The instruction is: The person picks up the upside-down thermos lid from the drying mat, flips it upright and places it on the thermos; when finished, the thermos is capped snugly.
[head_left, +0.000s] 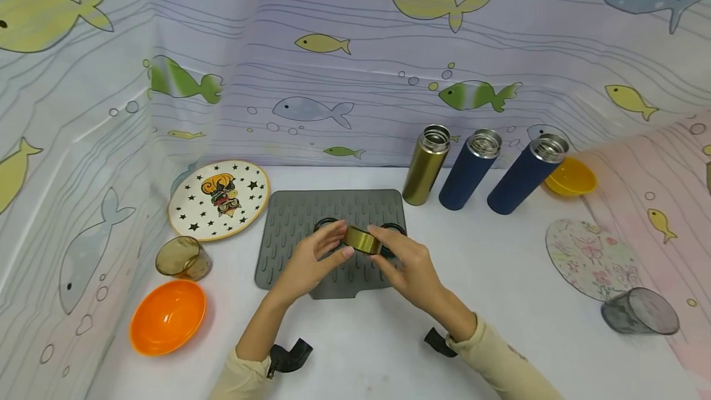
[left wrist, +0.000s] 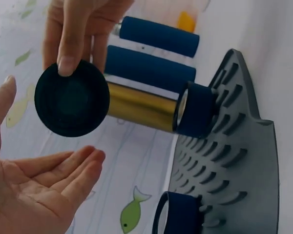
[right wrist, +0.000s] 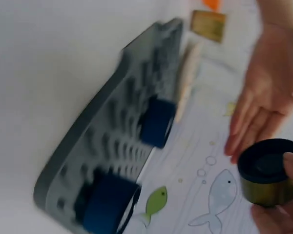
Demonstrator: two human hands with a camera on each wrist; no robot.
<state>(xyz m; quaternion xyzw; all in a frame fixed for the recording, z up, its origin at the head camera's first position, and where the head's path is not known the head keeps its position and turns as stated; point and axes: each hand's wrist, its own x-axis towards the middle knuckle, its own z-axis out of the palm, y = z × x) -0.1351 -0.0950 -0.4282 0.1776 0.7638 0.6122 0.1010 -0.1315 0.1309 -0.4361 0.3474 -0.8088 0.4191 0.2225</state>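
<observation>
A gold bottle lid (head_left: 362, 241) with a dark inner side is up above the grey drying mat (head_left: 355, 276). My right hand (head_left: 413, 264) pinches it by the edge; in the left wrist view the thumb lies against its dark face. My left hand (head_left: 311, 264) is beside the lid with fingers extended, and the left wrist view shows a gap between them. Two dark blue lids stand on the mat, one lid (right wrist: 158, 122) toward the left and another lid (right wrist: 110, 202) toward the right, both partly hidden by my hands in the head view.
Behind the mat stand a gold bottle (head_left: 423, 168) and two blue bottles (head_left: 469, 171), all without lids. A star-patterned plate (head_left: 244, 181), an amber cup (head_left: 186, 259) and an orange bowl (head_left: 168, 318) are at left. Rightward are a yellow bowl (head_left: 572, 179), floral mat (head_left: 589, 261) and grey cup (head_left: 639, 312).
</observation>
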